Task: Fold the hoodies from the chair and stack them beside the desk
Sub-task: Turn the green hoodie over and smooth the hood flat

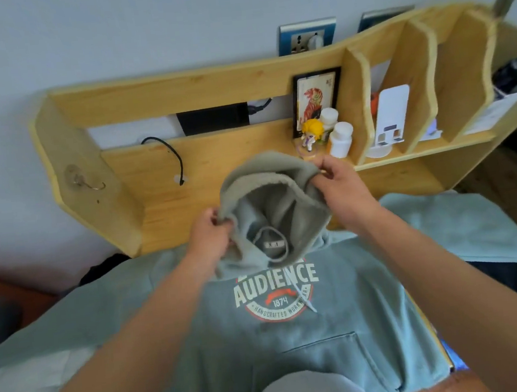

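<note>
We pinch the hood [269,191] rim in both grips, left hand [211,232] and right hand [339,181], to flatten it over the hoodie [295,334] on the desk [155,186].

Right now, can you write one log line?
left hand: grips hood | right hand: grips hood | hoodie: flat on desk, unfolded

The hoodie [311,333] is soft matt cloth, its hood lining fleecy, with a flat printed logo. The desk [209,156] at upper centre is pale wood, smooth and satin. The bottles [340,139] are glossy white plastic; the hook [87,180] at left is shiny metal.
</note>
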Tool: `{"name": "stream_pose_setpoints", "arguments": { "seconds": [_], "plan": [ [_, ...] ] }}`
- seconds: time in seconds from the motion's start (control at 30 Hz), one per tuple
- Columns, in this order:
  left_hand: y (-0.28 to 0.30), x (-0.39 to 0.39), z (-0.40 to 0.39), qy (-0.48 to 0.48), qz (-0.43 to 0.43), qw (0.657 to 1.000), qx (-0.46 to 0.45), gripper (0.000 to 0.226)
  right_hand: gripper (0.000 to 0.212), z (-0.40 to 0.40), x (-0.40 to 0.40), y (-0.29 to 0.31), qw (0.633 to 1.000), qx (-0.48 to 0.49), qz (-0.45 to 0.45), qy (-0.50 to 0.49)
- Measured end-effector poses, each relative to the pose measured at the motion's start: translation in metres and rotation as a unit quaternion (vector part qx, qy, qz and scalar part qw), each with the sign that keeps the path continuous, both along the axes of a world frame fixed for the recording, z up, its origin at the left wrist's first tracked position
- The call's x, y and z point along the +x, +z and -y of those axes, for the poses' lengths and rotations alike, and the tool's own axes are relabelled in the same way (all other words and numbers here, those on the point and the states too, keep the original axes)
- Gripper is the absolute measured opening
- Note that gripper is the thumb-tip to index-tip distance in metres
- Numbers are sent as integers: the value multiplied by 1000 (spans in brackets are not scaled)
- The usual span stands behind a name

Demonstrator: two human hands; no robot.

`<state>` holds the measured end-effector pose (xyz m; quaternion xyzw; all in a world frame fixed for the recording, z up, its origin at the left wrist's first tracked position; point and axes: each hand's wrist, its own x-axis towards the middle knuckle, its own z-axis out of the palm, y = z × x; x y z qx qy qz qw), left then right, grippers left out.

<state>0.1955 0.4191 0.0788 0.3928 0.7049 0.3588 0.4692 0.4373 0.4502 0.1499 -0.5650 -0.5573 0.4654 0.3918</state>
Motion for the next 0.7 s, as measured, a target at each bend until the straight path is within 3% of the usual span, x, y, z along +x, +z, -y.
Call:
{"name": "stream_pose_setpoints", "arguments": {
  "seconds": [0.17,0.23,0.33,0.4,0.47,0.53,0.57,0.63,0.7],
  "plan": [
    [78,-24,-49,44,157,974,156,23,32,-30,-9,41,989,104,-103,6],
    [78,-26,-44,16,104,973,207,27,38,-22,-9,31,988,128,-82,24],
    [12,-37,16,-106,-74,972,197,31,49,20,11,-46,984,130,100,71],
    [-60,-61,77,-262,-199,937,122,29,58,65,45,-123,957,34,259,124],
    [-152,-97,124,-347,-258,901,45,25,70,104,83,-175,921,-90,358,122],
    [-187,-116,145,-317,-229,920,-1,34,78,110,104,-197,916,-157,364,65],
    [-176,-113,146,-286,-209,933,-61,32,74,105,104,-196,913,-171,367,48],
    [-145,-103,126,-220,-290,931,-22,24,59,83,88,-181,918,-168,357,32],
    [-135,-95,100,-198,-325,925,6,32,49,55,63,-162,921,-160,353,40]
  ]
}}
